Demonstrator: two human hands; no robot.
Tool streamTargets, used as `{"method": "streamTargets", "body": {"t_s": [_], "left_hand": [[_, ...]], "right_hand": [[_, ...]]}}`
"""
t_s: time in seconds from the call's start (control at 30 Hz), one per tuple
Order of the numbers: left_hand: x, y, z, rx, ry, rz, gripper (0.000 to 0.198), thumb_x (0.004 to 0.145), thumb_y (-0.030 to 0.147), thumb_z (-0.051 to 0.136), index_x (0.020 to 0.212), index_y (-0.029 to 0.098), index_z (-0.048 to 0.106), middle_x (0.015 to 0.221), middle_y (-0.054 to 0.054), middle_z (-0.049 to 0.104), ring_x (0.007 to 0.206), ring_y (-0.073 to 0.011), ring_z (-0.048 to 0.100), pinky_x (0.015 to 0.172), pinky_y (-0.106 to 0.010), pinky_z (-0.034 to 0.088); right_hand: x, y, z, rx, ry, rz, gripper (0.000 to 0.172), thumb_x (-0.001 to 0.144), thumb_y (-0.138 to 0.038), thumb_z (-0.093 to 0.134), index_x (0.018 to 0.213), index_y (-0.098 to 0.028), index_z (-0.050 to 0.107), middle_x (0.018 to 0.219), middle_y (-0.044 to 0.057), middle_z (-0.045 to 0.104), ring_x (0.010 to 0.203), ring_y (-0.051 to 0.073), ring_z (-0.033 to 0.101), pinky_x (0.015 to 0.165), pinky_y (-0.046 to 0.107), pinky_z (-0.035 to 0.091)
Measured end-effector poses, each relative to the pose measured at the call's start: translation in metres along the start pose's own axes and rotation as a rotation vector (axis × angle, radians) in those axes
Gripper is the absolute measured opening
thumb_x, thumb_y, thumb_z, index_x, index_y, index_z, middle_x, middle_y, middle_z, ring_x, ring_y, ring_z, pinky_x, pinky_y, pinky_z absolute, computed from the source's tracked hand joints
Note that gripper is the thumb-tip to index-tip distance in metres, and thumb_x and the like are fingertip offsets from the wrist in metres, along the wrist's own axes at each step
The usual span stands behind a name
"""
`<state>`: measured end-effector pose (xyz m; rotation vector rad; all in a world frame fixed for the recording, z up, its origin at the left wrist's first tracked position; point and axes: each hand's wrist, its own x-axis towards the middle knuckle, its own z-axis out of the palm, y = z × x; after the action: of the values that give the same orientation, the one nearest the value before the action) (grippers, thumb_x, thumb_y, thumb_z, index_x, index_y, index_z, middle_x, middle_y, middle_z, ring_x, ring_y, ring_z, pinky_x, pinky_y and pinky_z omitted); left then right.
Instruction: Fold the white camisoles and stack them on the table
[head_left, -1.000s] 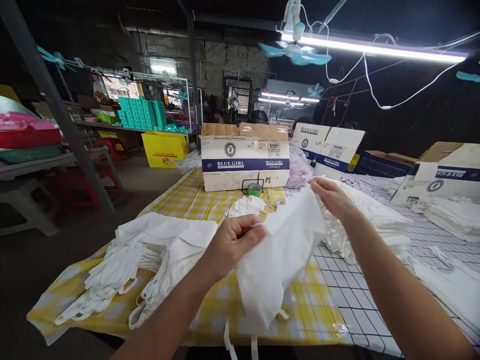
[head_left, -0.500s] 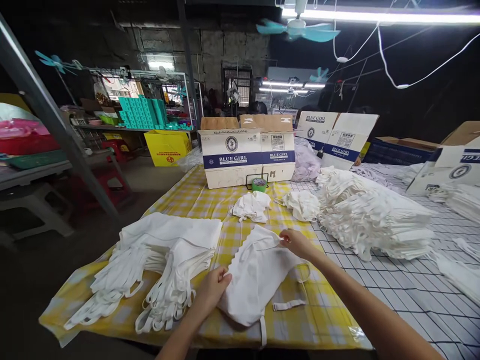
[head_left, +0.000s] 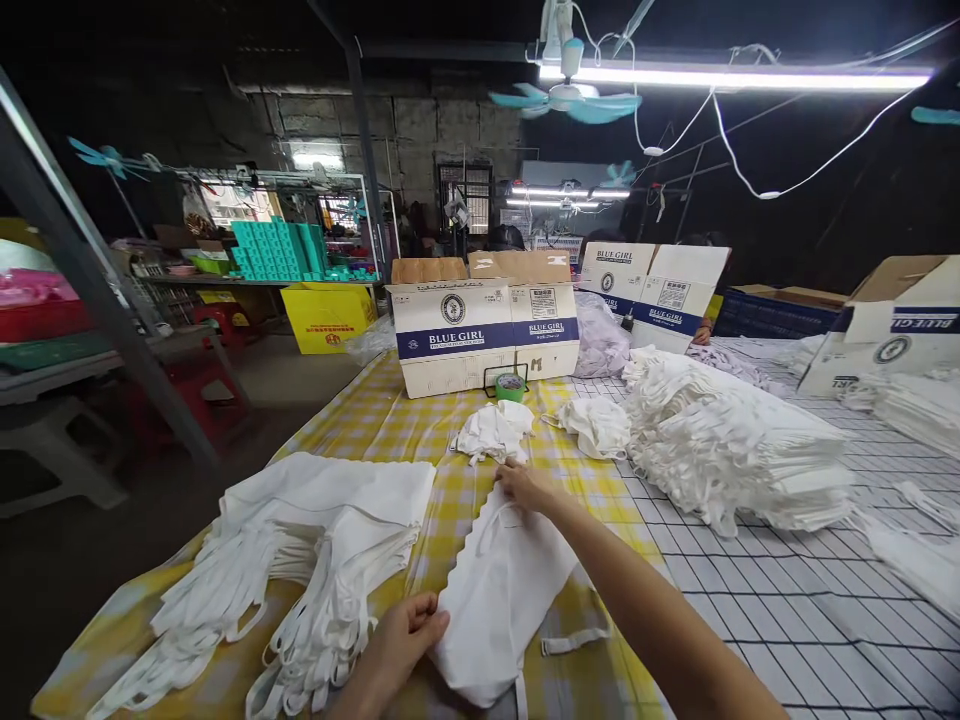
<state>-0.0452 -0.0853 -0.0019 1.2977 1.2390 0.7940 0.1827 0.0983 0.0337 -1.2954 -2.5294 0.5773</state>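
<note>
A white bra (head_left: 502,585) with a scalloped edge lies folded on the yellow checked cloth (head_left: 397,440). At its lower left edge, my left hand (head_left: 401,635) pinches the fabric between thumb and fingers. My right hand (head_left: 525,486) grips the far top corner, its fingertips partly hidden. A loose strap (head_left: 576,641) lies to the right of the garment. On the left is a neat stack of white bras (head_left: 330,500), their straps hanging toward me.
Two small white bundles (head_left: 495,430) lie beyond my hands, near green tape (head_left: 510,386) on a dispenser. A carton (head_left: 484,340) stands behind them. A large heap of white garments (head_left: 735,440) covers the right side. A metal post (head_left: 112,270) slants at left.
My right hand has moved left and away from me, from the bra's right side to its far corner. My left hand still holds the left edge. The view has shifted slightly.
</note>
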Motion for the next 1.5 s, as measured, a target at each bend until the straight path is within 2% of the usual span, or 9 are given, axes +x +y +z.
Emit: {"method": "streamTargets", "body": {"t_s": [0.17, 0.3, 0.47, 0.6, 0.77, 0.93, 1.17, 1.33, 1.5], "left_hand": [[-0.025, 0.050, -0.018, -0.147, -0.021, 0.065, 0.033, 0.069, 0.050, 0.062, 0.077, 0.018, 0.063, 0.078, -0.001, 0.061, 0.076, -0.0167, 0.054, 0.075, -0.027, 0.041], [-0.035, 0.094, -0.051, -0.113, 0.060, 0.161, 0.025, 0.065, 0.043, 0.068, 0.075, 0.020, 0.065, 0.077, 0.000, 0.062, 0.076, -0.0167, 0.054, 0.075, -0.026, 0.043], [-0.024, 0.154, -0.073, -0.091, -0.038, 0.335, 0.022, 0.064, 0.038, 0.068, 0.073, 0.017, 0.064, 0.069, -0.002, 0.059, 0.068, -0.0160, 0.052, 0.067, -0.027, 0.044], [-0.009, 0.203, -0.071, -0.161, -0.141, 0.451, 0.021, 0.062, 0.034, 0.067, 0.062, 0.016, 0.058, 0.059, 0.000, 0.053, 0.057, -0.0119, 0.046, 0.056, -0.023, 0.040], [-0.011, 0.243, -0.058, -0.129, -0.210, 0.547, 0.021, 0.060, 0.030, 0.064, 0.054, 0.014, 0.052, 0.062, -0.003, 0.054, 0.063, -0.0159, 0.049, 0.060, -0.027, 0.042], [-0.030, 0.263, -0.053, -0.105, -0.298, 0.625, 0.022, 0.059, 0.030, 0.063, 0.049, 0.015, 0.050, 0.059, -0.003, 0.050, 0.064, -0.0172, 0.049, 0.062, -0.030, 0.041], [-0.063, 0.269, -0.071, 0.091, -0.191, 0.659, 0.027, 0.060, 0.033, 0.067, 0.049, 0.017, 0.050, 0.059, -0.004, 0.051, 0.080, -0.0249, 0.052, 0.066, -0.030, 0.043], [-0.074, 0.266, -0.071, 0.310, -0.174, 0.676, 0.027, 0.068, 0.034, 0.063, 0.052, 0.015, 0.050, 0.065, -0.004, 0.055, 0.087, -0.0239, 0.053, 0.071, -0.028, 0.041], [-0.062, 0.269, -0.026, 0.461, -0.114, 0.678, 0.026, 0.076, 0.038, 0.055, 0.067, 0.014, 0.057, 0.065, 0.000, 0.051, 0.064, -0.0118, 0.046, 0.058, -0.021, 0.035]], "right_hand": [[-0.026, 0.006, -0.034, 0.113, 0.035, -0.001, 0.009, 0.075, -0.014, 0.054, 0.082, -0.014, 0.060, 0.085, 0.005, 0.059, 0.074, 0.015, 0.052, 0.064, 0.023, 0.037], [-0.079, 0.006, -0.101, 0.245, 0.106, -0.072, 0.023, 0.087, -0.035, 0.043, 0.086, -0.016, 0.057, 0.085, 0.003, 0.056, 0.072, 0.014, 0.050, 0.062, 0.024, 0.039], [-0.146, -0.018, -0.178, 0.659, 0.301, -0.256, 0.021, 0.080, -0.036, 0.056, 0.072, -0.017, 0.061, 0.094, 0.006, 0.054, 0.087, 0.018, 0.050, 0.075, 0.030, 0.042], [-0.182, -0.041, -0.208, 0.818, 0.515, -0.281, 0.021, 0.077, -0.041, 0.059, 0.070, -0.022, 0.064, 0.100, 0.006, 0.054, 0.093, 0.022, 0.051, 0.082, 0.038, 0.042], [-0.210, -0.072, -0.215, 1.091, 0.630, -0.440, 0.032, 0.064, -0.047, 0.069, 0.052, -0.024, 0.050, 0.069, 0.002, 0.048, 0.088, 0.022, 0.052, 0.088, 0.042, 0.039], [-0.232, -0.090, -0.216, 1.072, 0.651, -0.420, 0.047, 0.060, -0.057, 0.066, 0.047, -0.023, 0.035, 0.049, -0.002, 0.026, 0.064, 0.022, 0.049, 0.067, 0.039, 0.043], [-0.254, -0.079, -0.239, 0.485, 0.297, -0.302, 0.022, 0.074, -0.043, 0.062, 0.063, -0.024, 0.058, 0.057, 0.001, 0.046, 0.064, 0.018, 0.046, 0.063, 0.034, 0.040], [-0.235, -0.065, -0.235, 0.071, 0.215, -0.151, 0.020, 0.081, -0.037, 0.056, 0.071, -0.021, 0.060, 0.064, 0.002, 0.054, 0.061, 0.015, 0.047, 0.056, 0.028, 0.035], [-0.189, -0.072, -0.202, 0.141, 0.262, -0.094, 0.021, 0.080, -0.040, 0.055, 0.081, -0.020, 0.062, 0.080, 0.004, 0.060, 0.073, 0.018, 0.054, 0.064, 0.030, 0.042]]}}
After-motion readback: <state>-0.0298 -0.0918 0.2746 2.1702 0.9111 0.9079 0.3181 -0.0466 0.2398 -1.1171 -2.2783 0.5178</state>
